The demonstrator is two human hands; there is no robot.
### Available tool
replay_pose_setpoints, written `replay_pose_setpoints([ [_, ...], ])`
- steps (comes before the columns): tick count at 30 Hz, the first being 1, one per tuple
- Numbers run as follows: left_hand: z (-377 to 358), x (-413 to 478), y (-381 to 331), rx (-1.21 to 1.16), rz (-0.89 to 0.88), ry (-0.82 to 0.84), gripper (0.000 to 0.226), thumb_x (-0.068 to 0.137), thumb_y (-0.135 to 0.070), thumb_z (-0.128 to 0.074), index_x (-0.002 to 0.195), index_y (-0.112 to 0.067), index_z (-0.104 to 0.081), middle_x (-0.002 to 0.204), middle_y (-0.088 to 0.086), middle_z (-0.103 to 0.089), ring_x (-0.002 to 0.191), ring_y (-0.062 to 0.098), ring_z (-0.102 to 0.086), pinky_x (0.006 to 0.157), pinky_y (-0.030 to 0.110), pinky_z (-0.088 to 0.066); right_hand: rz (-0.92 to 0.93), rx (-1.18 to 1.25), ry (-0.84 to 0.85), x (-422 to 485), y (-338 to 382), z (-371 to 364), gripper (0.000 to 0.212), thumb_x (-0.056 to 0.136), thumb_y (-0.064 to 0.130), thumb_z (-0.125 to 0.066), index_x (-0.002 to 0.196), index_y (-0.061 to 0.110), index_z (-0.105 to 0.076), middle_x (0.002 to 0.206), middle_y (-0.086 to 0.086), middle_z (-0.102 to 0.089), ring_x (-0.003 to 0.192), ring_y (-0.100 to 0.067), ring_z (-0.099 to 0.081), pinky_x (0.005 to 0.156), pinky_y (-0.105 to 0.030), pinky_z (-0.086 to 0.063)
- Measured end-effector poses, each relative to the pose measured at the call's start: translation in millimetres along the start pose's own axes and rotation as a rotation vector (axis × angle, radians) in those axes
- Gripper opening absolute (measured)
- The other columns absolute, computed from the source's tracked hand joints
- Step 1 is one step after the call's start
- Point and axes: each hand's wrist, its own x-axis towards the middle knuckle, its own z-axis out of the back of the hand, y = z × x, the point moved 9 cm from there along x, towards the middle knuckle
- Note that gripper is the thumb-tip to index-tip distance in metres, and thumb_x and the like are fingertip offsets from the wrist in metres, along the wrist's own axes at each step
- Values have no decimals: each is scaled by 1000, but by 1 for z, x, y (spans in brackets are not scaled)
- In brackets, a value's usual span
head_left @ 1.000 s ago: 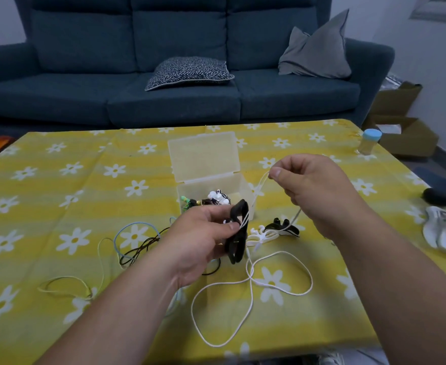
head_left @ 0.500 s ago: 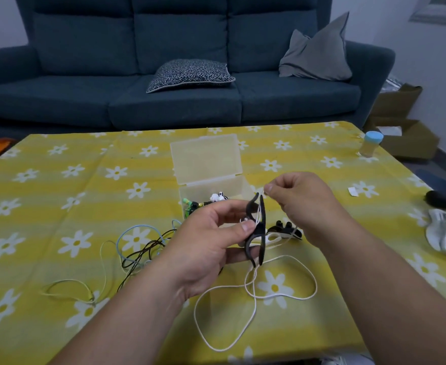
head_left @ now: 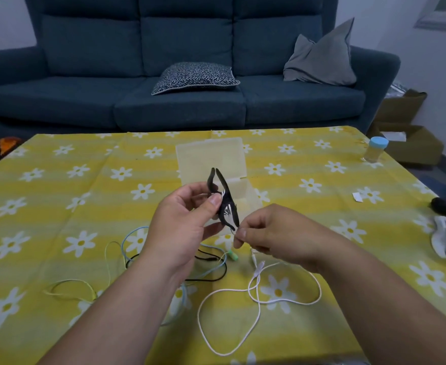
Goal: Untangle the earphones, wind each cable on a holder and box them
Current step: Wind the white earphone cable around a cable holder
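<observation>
The left hand [head_left: 185,227] is raised over the surface [head_left: 58,196], pinching a black holder [head_left: 223,198] between thumb and fingers. The holder stands nearly upright, its two thin prongs pointing up, with a few white turns across its middle. The right hand [head_left: 274,233] is just beside it, with thumb and forefinger pinching the white cable [head_left: 320,289] at the holder's lower end. From there the cable drops to the surface and lies in loose loops in front of the person. The box [head_left: 211,159] sits behind the hands, its lid open and tipped back. Other cables [head_left: 124,242], blue, green and black, lie loosely tangled on the surface under and left of the left forearm. A jar [head_left: 376,151] with a blue lid stands near the far right corner. A sofa [head_left: 190,106] is beyond.
</observation>
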Motion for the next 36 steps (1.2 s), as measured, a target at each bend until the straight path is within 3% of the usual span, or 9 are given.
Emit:
replay_pose_setpoints([
  [4, 2, 1, 5, -8, 41, -18, 11, 93, -7, -62, 95, -16, -67, 79, 1, -69, 67, 12, -68, 60, 28, -55, 45, 38, 75, -6, 11, -8, 24, 98, 19, -58, 85, 9, -75, 47, 11, -40, 45, -7, -32, 47, -19, -27],
  [12, 2, 1, 5, 85, 38, 21, 12, 91, -5, -64, 98, -14, -68, 92, 10, -65, 70, 14, -66, 65, 34, -59, 93, 172, 99, -13, 24, -4, 25, 98, 12, -56, 82, 5, -73, 55, 1, -37, 52, -13, -28, 52, -29, -21],
  [15, -7, -1, 6, 233, -30, 65, 16, 88, -3, -69, 93, -18, -71, 89, 8, -70, 75, 21, -66, 78, 43, -58, 159, 304, 10, -14, 38, 6, 23, 97, 9, -56, 82, 1, -71, 52, 1, -38, 49, -12, -27, 50, -29, -18],
  [20, -11, -3, 12, 247, 30, 113, 19, 88, -1, -67, 90, -19, -71, 85, 3, -71, 76, 17, -64, 70, 32, -57, 159, 535, -272, -13, 34, 44, 27, 96, 5, -53, 73, 5, -68, 50, 0, -39, 46, -12, -27, 44, -22, -19],
  [23, -19, -10, 17, 268, 101, 205, 15, 87, -5, -70, 88, -20, -73, 91, 8, -73, 75, 17, -65, 65, 30, -52, 160, 448, -371, -15, 30, 56, 26, 93, 5, -57, 70, 4, -67, 50, 1, -39, 47, -13, -27, 43, -22, -21],
  [26, -24, -14, 19, 272, 154, 262, 12, 86, -7, -70, 86, -18, -74, 89, 1, -66, 70, 15, -63, 63, 28, -52, 186, 318, -433, -16, 30, 60, 26, 90, 10, -62, 65, 7, -69, 51, -1, -38, 48, -14, -28, 48, -25, -24],
  [31, -23, -15, 21, 320, 196, 243, 13, 86, -4, -71, 85, -17, -74, 80, -6, -67, 65, 12, -64, 60, 27, -50, 222, 199, -446, -18, 36, 61, 24, 87, 12, -67, 63, 9, -69, 44, 8, -36, 47, -15, -27, 52, -27, -24],
  [36, -32, -20, 25, 287, 234, 330, 10, 87, -5, -69, 93, -12, -74, 86, -1, -67, 64, 11, -62, 63, 29, -53, 178, 173, -472, -19, 32, 61, 25, 88, 20, -68, 66, 9, -67, 52, -7, -33, 51, -20, -26, 50, -30, -23],
])
